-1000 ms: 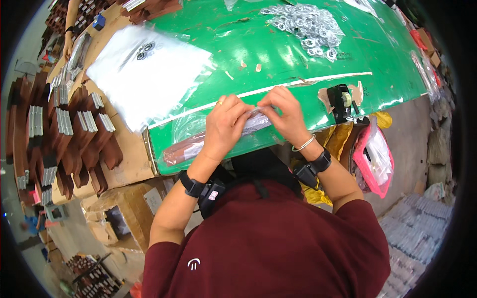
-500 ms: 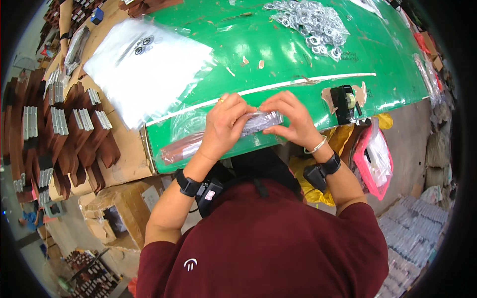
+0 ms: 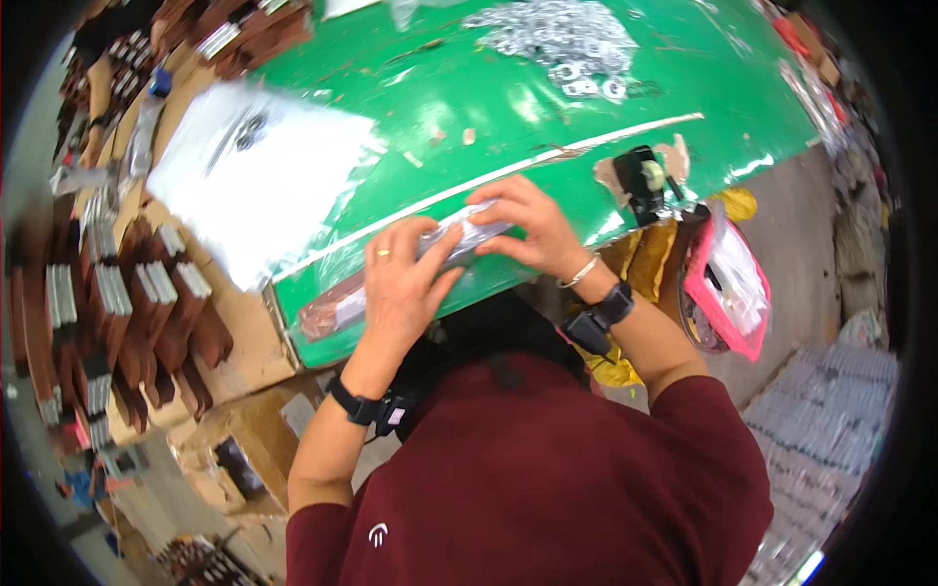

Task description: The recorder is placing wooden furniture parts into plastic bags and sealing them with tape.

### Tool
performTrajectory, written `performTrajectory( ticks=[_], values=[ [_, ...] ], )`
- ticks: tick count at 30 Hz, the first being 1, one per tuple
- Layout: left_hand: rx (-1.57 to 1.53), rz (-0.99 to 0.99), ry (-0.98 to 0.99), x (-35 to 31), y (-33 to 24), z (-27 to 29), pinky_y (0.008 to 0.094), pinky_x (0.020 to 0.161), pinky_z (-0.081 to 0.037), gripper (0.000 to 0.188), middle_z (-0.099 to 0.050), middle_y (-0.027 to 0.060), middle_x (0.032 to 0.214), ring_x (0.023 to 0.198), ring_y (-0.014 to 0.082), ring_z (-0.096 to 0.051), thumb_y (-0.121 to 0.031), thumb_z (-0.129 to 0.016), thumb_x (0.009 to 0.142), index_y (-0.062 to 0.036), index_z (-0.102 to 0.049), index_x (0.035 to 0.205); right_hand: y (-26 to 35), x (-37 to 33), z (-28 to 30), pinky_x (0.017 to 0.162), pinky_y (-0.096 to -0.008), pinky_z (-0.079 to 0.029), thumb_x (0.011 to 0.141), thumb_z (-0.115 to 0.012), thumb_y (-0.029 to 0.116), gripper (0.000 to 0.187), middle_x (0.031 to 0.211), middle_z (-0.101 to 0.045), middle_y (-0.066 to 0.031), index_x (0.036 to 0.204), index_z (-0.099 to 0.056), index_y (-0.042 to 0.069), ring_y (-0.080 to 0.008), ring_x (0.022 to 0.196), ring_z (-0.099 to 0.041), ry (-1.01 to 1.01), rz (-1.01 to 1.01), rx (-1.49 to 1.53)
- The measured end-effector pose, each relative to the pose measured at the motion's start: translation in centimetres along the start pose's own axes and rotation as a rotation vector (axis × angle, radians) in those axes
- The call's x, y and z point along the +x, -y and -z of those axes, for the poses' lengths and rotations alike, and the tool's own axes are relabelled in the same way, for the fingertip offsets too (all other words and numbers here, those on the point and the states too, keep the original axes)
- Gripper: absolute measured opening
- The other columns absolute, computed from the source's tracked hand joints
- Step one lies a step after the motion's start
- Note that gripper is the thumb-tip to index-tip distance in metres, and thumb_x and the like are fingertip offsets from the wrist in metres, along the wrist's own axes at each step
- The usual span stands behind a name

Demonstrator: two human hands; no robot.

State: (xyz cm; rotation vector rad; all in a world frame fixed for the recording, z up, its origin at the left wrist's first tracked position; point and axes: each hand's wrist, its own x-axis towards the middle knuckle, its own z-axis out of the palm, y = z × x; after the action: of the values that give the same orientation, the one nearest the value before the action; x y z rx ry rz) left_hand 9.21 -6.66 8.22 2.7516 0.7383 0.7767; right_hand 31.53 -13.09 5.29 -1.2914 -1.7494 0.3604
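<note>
1. The left hand (image 3: 396, 278) lies palm down with its fingers bent forward and its thumb spread toward the near edge of the tabletop (image 3: 508, 112); they straddle the clear-wrapped bundle (image 3: 335, 305), touching it, though whether they squeeze it cannot be told.
2. The right hand (image 3: 532, 230) reaches in from the right, fingers curled over the bundle's right end and thumb on the near side, clamped on it.
3. The bundle, brown toward its left end, lies slantwise along the near edge, that end beside the near left corner.
4. A gold-coloured ring is on the left hand, a pale bangle (image 3: 579, 271) on the right wrist.
5. Small dark printing, too blurred to read, shows on the tabletop near the bagged rings (image 3: 562, 39); a small white emblem (image 3: 378, 534) marks the dark red shirt (image 3: 547, 469).
6. Counted: one bundle, one black tape dispenser (image 3: 640, 186) at the near edge toward the right, one pink-edged bag (image 3: 728, 283) beyond that edge, and two black wristbands.
7. The rings, toward the far edge, and the brown parts (image 3: 117, 313) left of the tabletop overlap too much to count.
</note>
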Motion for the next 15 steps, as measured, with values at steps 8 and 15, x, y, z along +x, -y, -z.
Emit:
performTrajectory(
  ticks=[8,15],
  values=[
    [0.059,-0.002,0.059,-1.2,0.0,-0.9,0.0407,0.088,-0.046,0.047,-0.061,0.0111,0.126,0.108,0.0305,-0.059,-0.013,-0.078,0.078,-0.0145,-0.067,0.124,2.8,-3.5,4.9,0.099,-0.044,-0.046,0.075,-0.081,0.021,0.037,0.124,-0.063,-0.0098,0.107,-0.068,0.009,-0.0335,0.115,-0.057,-0.356,-0.195,-0.348],
    [-0.129,-0.038,-0.012,3.1,-2.0,-2.9,0.0409,0.088,-0.047,0.045,-0.063,0.0133,0.123,0.106,0.032,-0.061,-0.013,-0.079,0.079,-0.0133,-0.068,0.122,-2.8,-10.7,13.3,0.076,-0.0392,-0.047,0.075,-0.083,0.033,0.045,0.09,-0.064,-0.0086,0.104,-0.061,0.005,-0.0281,0.089,-0.063,-0.514,-0.525,-0.578]
  ],
)
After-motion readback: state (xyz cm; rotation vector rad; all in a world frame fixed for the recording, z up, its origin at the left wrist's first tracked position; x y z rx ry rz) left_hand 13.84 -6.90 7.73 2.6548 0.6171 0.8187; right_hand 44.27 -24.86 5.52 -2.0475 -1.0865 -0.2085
